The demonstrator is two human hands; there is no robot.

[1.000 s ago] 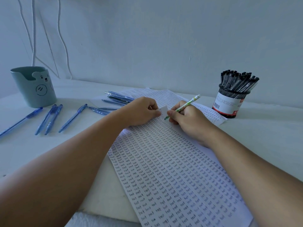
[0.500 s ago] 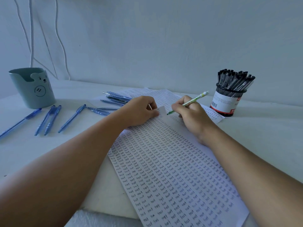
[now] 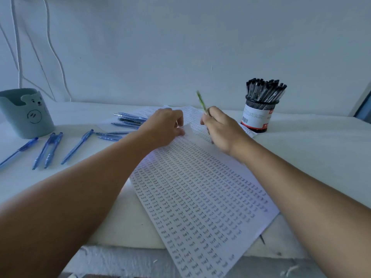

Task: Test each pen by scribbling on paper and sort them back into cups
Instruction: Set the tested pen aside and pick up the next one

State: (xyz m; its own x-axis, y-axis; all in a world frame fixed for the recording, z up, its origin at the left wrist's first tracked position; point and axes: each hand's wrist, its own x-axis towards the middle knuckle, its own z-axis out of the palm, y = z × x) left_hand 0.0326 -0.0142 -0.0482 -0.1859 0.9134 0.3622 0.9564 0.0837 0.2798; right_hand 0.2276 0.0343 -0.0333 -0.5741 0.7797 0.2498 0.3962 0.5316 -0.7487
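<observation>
My right hand point(image 3: 221, 129) grips a green pen point(image 3: 201, 101), blurred, with its free end pointing up above the knuckles. My left hand point(image 3: 163, 127) rests with curled fingers on the top corner of the scribble-covered paper point(image 3: 196, 189); what its fingertips pinch is hidden. Several blue pens point(image 3: 50, 147) lie loose on the table at the left, more blue pens point(image 3: 128, 119) behind my left hand. A teal bear cup point(image 3: 26, 113) stands far left. A black mesh cup point(image 3: 259, 115) full of black pens stands right of my right hand.
The white table point(image 3: 311, 157) ends at a front edge near the paper's lower corner, which overhangs it. White cables point(image 3: 54, 49) hang on the wall behind the teal cup. A dark frame edge point(image 3: 363, 105) shows at far right.
My right hand lifted the green pen's tip off the paper and swung the pen upright. My left hand stayed on the paper's corner. The camera tilted slightly.
</observation>
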